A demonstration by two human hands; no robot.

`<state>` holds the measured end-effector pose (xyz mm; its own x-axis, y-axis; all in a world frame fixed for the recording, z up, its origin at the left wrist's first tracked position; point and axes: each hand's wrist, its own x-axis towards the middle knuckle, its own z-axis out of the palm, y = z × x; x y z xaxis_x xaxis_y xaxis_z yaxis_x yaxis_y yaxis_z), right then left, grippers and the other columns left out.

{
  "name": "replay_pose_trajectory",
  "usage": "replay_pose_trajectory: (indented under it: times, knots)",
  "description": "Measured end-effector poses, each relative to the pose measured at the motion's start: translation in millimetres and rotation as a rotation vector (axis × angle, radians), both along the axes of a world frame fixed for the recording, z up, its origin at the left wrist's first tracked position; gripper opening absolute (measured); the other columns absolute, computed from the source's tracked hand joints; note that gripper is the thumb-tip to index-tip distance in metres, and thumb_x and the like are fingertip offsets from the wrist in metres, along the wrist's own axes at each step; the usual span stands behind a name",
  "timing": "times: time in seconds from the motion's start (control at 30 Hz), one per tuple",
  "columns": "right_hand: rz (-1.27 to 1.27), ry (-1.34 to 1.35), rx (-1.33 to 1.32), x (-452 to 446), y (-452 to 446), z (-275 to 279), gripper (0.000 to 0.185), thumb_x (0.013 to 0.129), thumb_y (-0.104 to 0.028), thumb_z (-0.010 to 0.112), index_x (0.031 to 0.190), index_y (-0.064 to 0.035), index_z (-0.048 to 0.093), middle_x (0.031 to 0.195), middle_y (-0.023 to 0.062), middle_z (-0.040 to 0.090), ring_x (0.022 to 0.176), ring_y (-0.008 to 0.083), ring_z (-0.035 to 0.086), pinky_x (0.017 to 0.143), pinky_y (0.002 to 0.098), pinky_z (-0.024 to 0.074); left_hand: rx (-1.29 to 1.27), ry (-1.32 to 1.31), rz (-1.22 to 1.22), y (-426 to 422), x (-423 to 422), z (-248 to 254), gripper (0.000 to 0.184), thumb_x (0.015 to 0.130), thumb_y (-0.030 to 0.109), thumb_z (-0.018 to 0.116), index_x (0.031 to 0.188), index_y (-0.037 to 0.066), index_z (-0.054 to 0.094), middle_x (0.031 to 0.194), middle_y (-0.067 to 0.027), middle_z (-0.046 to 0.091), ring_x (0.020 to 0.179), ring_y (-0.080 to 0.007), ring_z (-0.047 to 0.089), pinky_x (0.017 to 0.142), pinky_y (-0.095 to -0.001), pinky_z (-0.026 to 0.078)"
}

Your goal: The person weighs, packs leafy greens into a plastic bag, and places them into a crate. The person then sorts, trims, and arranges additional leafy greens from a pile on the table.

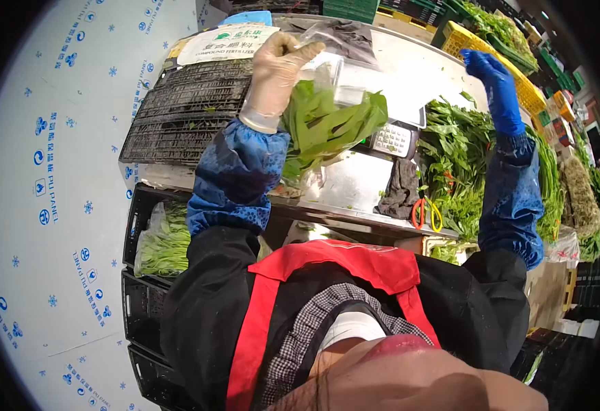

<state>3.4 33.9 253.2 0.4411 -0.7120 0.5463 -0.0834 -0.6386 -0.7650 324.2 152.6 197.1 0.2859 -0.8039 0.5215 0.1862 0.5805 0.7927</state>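
My left hand point(277, 79), in a pale glove, is closed on the top of a clear plastic bag point(322, 42). Broad green leaves point(334, 123) show in and below the bag, over the metal table. My right hand point(495, 85), in a blue glove, is raised at the right above a pile of leafy greens point(454, 140); its fingers look bent together, and whether they hold anything is too small to tell. Between the hands stands a scale with a keypad point(392, 139). A dark cloth point(400, 188) and scissors with red and yellow handles point(428, 213) lie nearer my body.
Stacked black crates point(187, 103) stand at the left with a printed white sack point(226, 44) on top. A crate of greens point(166, 240) is below them. A yellow crate point(461, 41) and more vegetables point(495, 31) are at the far right. A white panel wall point(60, 178) borders the left.
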Motion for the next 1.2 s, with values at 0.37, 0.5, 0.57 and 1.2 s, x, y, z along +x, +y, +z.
replay_pose_trajectory:
  times: [0.37, 0.5, 0.57, 1.2]
  knots:
    - [0.198, 0.498, 0.041, 107, 20, 9, 0.034, 0.086, -0.031, 0.046, 0.095, -0.0024, 0.061, 0.085, 0.0037, 0.061, 0.074, 0.0093, 0.054, 0.071, 0.0228, 0.0434, 0.008, -0.287, -0.107, -13, -57, -16, 0.019, 0.069, 0.007, 0.069, 0.072, 0.005, 0.050, 0.066, 0.0019, 0.051, 0.061, -0.0065, 0.044, 0.058, -0.0180, 0.038]
    - [0.294, 0.555, -0.152, 125, 18, 12, 0.032, 0.085, -0.030, 0.047, 0.093, -0.0021, 0.061, 0.083, 0.0034, 0.060, 0.073, 0.0087, 0.054, 0.069, 0.0230, 0.0438, 0.070, -0.178, -0.297, -16, -40, -12, 0.020, 0.070, 0.014, 0.069, 0.079, 0.004, 0.055, 0.070, -0.0015, 0.056, 0.058, -0.0063, 0.044, 0.054, -0.0191, 0.038]
    - [0.317, 0.519, -0.252, 130, 32, 20, 0.029, 0.084, -0.027, 0.050, 0.092, -0.0015, 0.061, 0.083, 0.0035, 0.060, 0.073, 0.0083, 0.054, 0.069, 0.0230, 0.0440, 0.088, -0.114, -0.381, -21, -31, -12, 0.022, 0.070, 0.017, 0.069, 0.082, 0.003, 0.057, 0.071, -0.0026, 0.058, 0.056, -0.0059, 0.043, 0.051, -0.0195, 0.037]
    - [0.057, 0.657, -0.576, 114, 57, 5, 0.020, 0.083, -0.016, 0.052, 0.092, -0.0011, 0.060, 0.080, 0.0054, 0.060, 0.072, 0.0104, 0.055, 0.067, 0.0229, 0.0438, -0.020, -0.144, -0.062, -28, -50, -21, 0.008, 0.071, 0.004, 0.065, 0.072, 0.005, 0.057, 0.069, -0.0027, 0.058, 0.056, -0.0065, 0.047, 0.049, -0.0184, 0.038]
